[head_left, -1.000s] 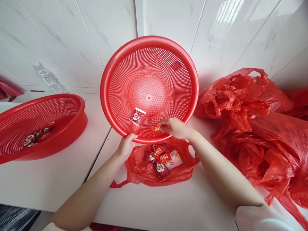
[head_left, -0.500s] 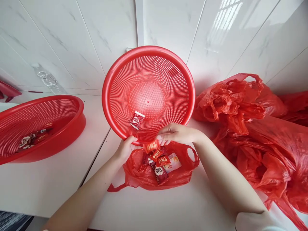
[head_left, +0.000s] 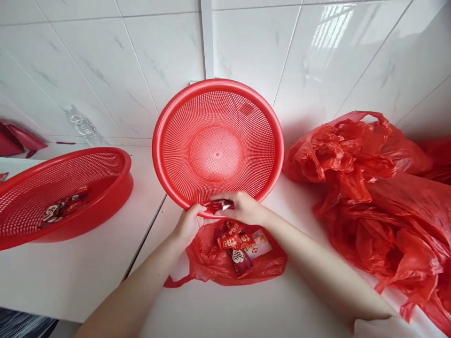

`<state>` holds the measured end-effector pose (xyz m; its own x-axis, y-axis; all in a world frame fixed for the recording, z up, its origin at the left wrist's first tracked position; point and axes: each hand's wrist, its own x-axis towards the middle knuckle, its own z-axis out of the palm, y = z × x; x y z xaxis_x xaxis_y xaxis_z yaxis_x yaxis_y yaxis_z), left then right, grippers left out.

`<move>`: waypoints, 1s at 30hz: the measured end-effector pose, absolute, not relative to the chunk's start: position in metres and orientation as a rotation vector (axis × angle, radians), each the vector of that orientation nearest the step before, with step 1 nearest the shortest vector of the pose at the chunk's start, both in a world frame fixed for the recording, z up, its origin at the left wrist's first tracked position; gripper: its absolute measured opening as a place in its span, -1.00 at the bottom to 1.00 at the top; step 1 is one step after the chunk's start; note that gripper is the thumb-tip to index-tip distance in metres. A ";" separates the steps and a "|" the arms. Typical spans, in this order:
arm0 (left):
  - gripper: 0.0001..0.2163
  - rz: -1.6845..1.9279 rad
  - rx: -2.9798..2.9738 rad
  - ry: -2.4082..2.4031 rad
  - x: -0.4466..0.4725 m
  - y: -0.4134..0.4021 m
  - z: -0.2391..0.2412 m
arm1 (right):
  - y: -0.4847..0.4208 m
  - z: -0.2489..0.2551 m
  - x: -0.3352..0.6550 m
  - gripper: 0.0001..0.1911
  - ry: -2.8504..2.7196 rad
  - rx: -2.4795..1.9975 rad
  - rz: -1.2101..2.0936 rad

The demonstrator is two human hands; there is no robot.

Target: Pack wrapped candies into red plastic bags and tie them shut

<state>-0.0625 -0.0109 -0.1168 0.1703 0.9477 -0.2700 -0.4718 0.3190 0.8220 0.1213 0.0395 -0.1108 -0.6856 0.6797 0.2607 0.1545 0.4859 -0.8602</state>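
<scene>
- A dark red packet [head_left: 221, 204] is held in the right hand [head_left: 246, 207], just inside the near rim of the tilted red basket [head_left: 217, 84]; most of it is covered by the fingers, and its print cannot be read.
- The right hand's fingers are curled round the packet; the thumb is partly hidden.
- The basket's near rim is gripped by the left hand [head_left: 188, 225], its thumb laid over the edge; the other fingers are largely hidden, so their exact placing cannot be told.
- Below the rim, an open red bag [head_left: 220, 277] is spread on the white table [head_left: 268, 310]; its right side is partly covered by the right forearm.
- In it, small red sweets [head_left: 230, 242], a dark packet with pale lettering [head_left: 240, 263] and a pale printed packet [head_left: 261, 247] are heaped, partly overlapped.
- At left, a second basket [head_left: 127, 164] is cut off by the picture's edge; the dark packets [head_left: 63, 207] inside are partly hidden by its near wall.
- Behind it, a clear bottle [head_left: 85, 127] is seen near the tiled wall [head_left: 246, 42].
- At right, crumpled red bags [head_left: 352, 150] are piled, some cut off; their contents cannot be made out.
</scene>
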 end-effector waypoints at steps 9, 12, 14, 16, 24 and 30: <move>-0.64 1.173 0.709 0.859 -0.074 -0.006 -0.116 | 0.055 -0.099 0.133 -0.61 -1.055 -0.716 1.898; -0.64 1.175 0.732 0.846 -0.074 -0.006 -0.118 | 0.054 -0.095 0.136 -0.64 -1.063 -0.706 1.891; -0.64 1.155 0.725 0.840 -0.074 -0.007 -0.119 | 0.054 -0.094 0.138 -0.63 -1.115 -0.716 1.887; -0.64 1.129 0.710 0.847 -0.073 -0.007 -0.119 | 0.053 -0.094 0.139 -0.65 -1.158 -0.737 1.882; -0.65 1.143 0.708 0.946 -0.068 -0.009 -0.112 | 0.047 -0.084 0.145 -0.61 -1.552 -0.714 1.816; -0.70 1.158 0.691 0.966 -0.073 -0.006 -0.112 | 0.030 -0.064 0.151 -0.53 -2.175 -0.898 1.224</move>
<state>-0.0728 -0.0063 -0.1117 0.1007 0.9593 -0.2638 -0.4313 0.2810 0.8573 0.1513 0.0299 -0.0637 -0.6670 0.7394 0.0912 0.3058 0.3834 -0.8715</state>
